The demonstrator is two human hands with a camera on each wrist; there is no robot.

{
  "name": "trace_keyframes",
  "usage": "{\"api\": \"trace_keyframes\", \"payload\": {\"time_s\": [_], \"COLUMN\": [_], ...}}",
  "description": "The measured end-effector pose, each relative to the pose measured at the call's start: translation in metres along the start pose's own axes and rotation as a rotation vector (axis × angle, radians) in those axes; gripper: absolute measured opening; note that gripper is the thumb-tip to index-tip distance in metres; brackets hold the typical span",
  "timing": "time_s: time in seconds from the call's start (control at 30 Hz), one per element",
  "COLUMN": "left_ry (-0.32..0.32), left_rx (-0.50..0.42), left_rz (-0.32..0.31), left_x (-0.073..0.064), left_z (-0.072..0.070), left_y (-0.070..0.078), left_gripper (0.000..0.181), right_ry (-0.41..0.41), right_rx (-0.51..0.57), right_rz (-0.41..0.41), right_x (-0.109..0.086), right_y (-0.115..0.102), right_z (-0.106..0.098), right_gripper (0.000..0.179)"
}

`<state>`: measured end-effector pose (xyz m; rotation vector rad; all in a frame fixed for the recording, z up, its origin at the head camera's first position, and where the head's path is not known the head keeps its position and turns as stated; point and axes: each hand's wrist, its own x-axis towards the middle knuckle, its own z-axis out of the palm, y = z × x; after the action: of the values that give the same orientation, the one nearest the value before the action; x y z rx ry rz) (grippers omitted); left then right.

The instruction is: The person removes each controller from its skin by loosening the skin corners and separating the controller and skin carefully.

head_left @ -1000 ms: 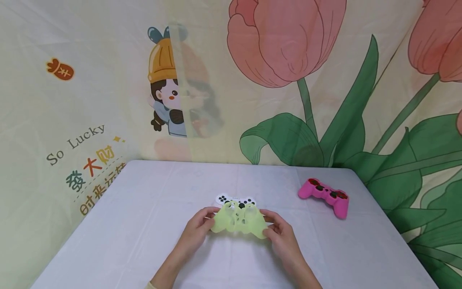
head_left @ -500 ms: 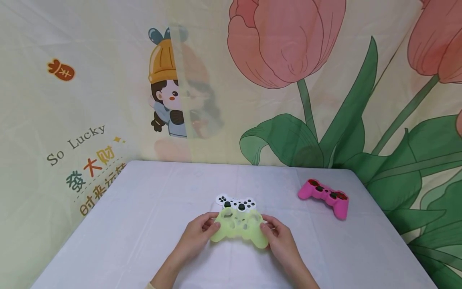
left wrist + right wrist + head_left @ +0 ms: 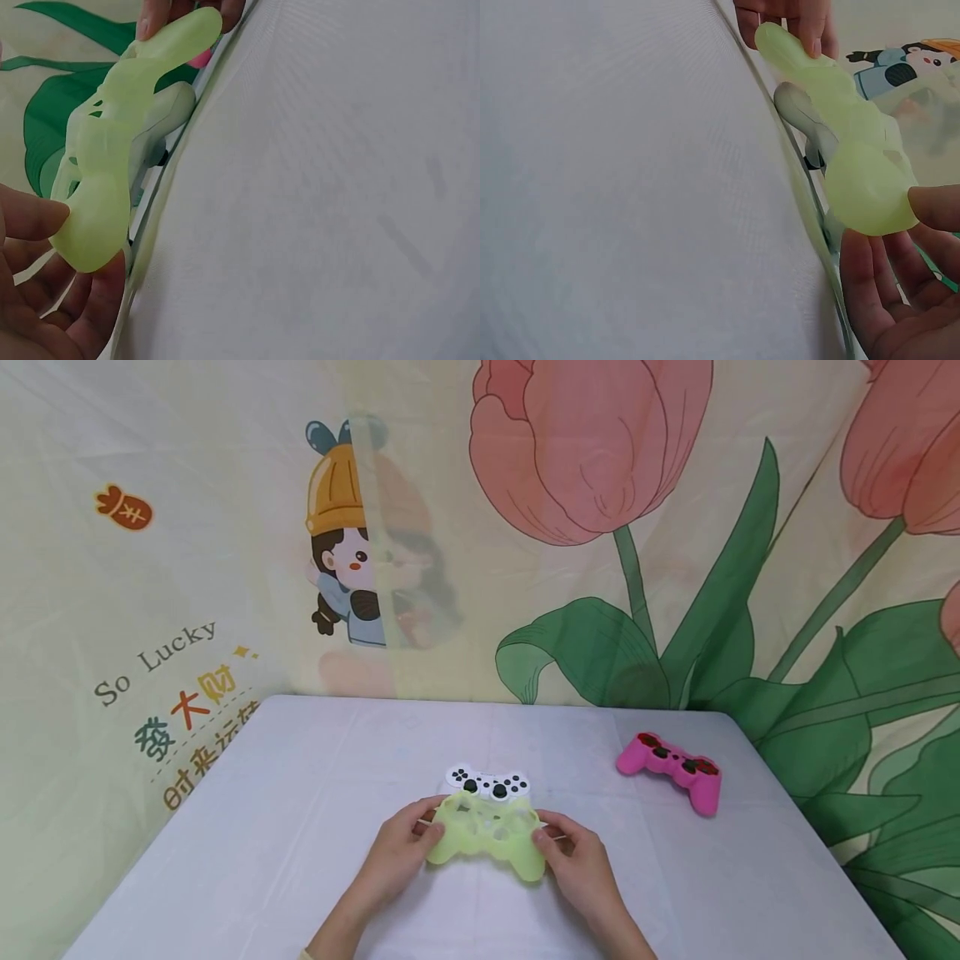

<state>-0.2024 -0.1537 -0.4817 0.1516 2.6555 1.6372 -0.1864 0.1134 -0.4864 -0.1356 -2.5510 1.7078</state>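
Observation:
A pale yellow-green, see-through silicone controller cover (image 3: 487,833) is held between both hands at the middle of the table. My left hand (image 3: 401,852) pinches its left grip with the thumb on top and fingers beneath. At the opposite end, my right hand (image 3: 581,864) pinches the right grip the same way. Just behind the cover a white game controller (image 3: 489,782) with black sticks lies on the table, its lower part hidden by the cover. Both wrist views show the cover (image 3: 105,157) raised off the tabletop, with the white controller (image 3: 802,112) beyond it.
Toward the back right of the white-covered table (image 3: 345,752) lies a pink game controller (image 3: 670,771) with dark buttons. Behind the table hangs a cloth (image 3: 480,677) printed with tulips and a cartoon figure.
The cover has tilted flatter and come slightly nearer and to the left with both hands. More of the white controller shows now. The pink controller stays in place.

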Motion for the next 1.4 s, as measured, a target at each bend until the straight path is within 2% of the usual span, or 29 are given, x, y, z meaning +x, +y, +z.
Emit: {"api": "trace_keyframes", "payload": {"time_s": [0.3, 0.43, 0.6, 0.9, 1.1, 1.4], "left_ry": [0.044, 0.060, 0.069, 0.058, 0.044, 0.036], "left_rx": [0.014, 0.022, 0.048, 0.093, 0.110, 0.116], "left_rz": [-0.028, -0.018, -0.058, -0.087, -0.094, -0.127], "left_x": [0.000, 0.001, 0.002, 0.002, 0.001, 0.002], "left_z": [-0.010, -0.014, -0.024, -0.063, -0.089, -0.119], "left_y": [0.005, 0.008, 0.008, 0.002, -0.006, -0.020], "left_gripper": [0.036, 0.036, 0.036, 0.038, 0.041, 0.045], "right_ry": [-0.068, -0.092, -0.153, -0.270, -0.276, -0.256], "right_rx": [0.144, 0.186, 0.219, 0.336, 0.363, 0.403], "right_rz": [0.036, 0.058, 0.071, 0.014, -0.007, -0.059], "right_x": [-0.003, -0.002, 0.001, 0.005, 0.010, 0.013], "right_y": [-0.002, -0.006, -0.015, -0.030, -0.041, -0.053], "right_z": [0.005, 0.005, 0.008, 0.030, 0.055, 0.091], "right_gripper": [0.035, 0.038, 0.042, 0.043, 0.039, 0.040]}}
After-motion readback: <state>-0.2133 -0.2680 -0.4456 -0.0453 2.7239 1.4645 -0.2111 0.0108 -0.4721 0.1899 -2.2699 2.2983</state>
